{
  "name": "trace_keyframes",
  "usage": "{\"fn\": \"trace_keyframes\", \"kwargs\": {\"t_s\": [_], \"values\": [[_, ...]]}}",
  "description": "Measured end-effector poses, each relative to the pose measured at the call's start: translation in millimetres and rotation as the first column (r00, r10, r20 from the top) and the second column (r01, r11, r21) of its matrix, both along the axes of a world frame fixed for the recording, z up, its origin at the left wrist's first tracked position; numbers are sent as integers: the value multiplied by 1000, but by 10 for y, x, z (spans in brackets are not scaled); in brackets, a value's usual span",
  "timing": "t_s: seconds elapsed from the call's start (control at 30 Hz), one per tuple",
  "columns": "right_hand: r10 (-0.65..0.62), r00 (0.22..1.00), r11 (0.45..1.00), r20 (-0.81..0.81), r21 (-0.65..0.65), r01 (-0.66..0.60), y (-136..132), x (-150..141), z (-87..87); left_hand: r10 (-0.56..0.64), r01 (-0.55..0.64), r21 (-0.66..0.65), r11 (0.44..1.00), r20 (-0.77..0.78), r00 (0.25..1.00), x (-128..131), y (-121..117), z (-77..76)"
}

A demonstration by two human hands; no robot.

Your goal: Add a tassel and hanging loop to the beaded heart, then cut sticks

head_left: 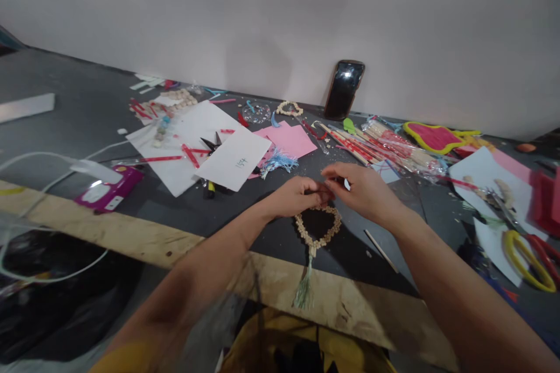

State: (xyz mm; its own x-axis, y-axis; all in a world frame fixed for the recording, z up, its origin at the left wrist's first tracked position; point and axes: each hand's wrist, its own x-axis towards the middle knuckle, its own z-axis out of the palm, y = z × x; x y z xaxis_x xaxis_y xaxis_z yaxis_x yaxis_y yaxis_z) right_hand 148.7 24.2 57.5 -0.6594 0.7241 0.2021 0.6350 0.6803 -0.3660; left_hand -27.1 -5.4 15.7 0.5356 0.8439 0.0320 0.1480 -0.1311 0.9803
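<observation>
A loop of small pale wooden-looking beads, a beaded bracelet (318,243), hangs below my fingertips near the table's front edge. From its lower end a light green tassel (305,288) dangles over the wooden edge strip. My left hand (300,193) is closed in a pinch at the top of the loop. Fingertips of my right hand (361,189) meet the left ones there, also pinched together on the bracelet's top end. What exactly lies between the fingertips, cord or bead, is hidden.
Behind the hands lie a blue-white tassel (279,163), white paper (236,158) and pink paper (292,141). A phone (344,90) leans on the wall. Scissors (527,259) are at right, a thin stick (381,251) nearer. A purple power adapter (111,188) with cables sits left.
</observation>
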Motion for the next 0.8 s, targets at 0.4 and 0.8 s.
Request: {"fn": "trace_keyframes", "kwargs": {"t_s": [0.4,0.8], "values": [[-185,945,975,-268,-168,143,-57,98,28,146,-143,-73,987,35,989,27,1,-25],[-54,986,995,-161,-89,41,-159,10,-224,119,-119,17,993,-2,993,-25,23,-109]]}}
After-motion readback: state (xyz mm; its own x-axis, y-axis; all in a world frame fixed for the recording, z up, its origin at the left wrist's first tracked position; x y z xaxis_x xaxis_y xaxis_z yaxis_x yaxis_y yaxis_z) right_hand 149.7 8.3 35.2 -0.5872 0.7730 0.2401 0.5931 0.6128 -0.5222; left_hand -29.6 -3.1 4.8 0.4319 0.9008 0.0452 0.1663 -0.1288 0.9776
